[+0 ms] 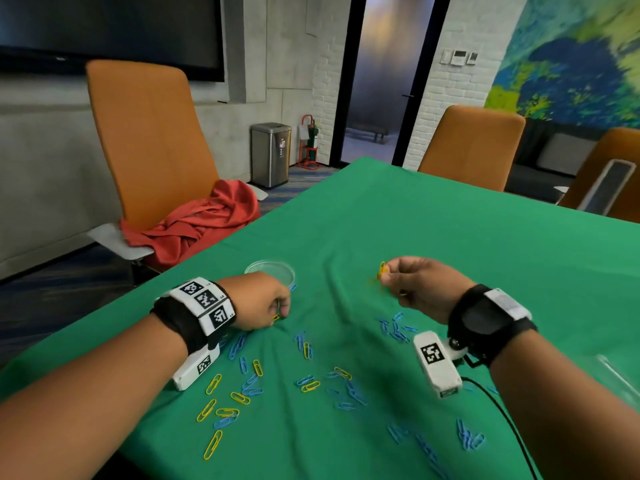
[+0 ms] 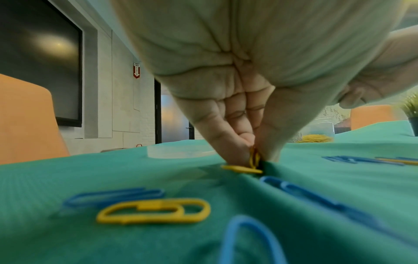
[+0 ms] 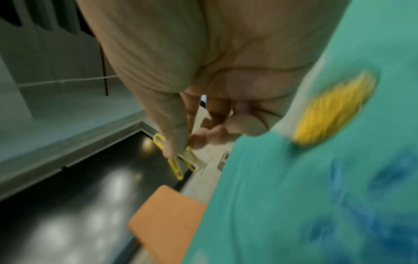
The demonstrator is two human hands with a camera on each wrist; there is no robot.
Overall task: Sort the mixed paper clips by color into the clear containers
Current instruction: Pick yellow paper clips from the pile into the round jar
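Blue and yellow paper clips (image 1: 249, 382) lie scattered over the green cloth (image 1: 450, 230). My left hand (image 1: 281, 311) is down on the cloth and pinches a yellow clip (image 2: 254, 159) between thumb and fingertips; a second yellow clip (image 2: 241, 169) lies flat under them. My right hand (image 1: 384, 275) is raised above the cloth and pinches a few yellow clips (image 3: 176, 160), which also show as yellow clips (image 1: 382, 269) in the head view. A clear round dish (image 1: 270, 270) sits just beyond the left hand. A clear container with a yellow clip pile (image 2: 316, 138) stands further right, blurred as a yellow pile (image 3: 334, 109).
Orange chairs (image 1: 149, 140) stand round the table, one with a red cloth (image 1: 201, 223) on its seat. Another clear container (image 1: 616, 372) lies at the right edge. A black cable (image 1: 502, 417) runs from my right wrist. A potted plant (image 2: 411, 110) stands far right.
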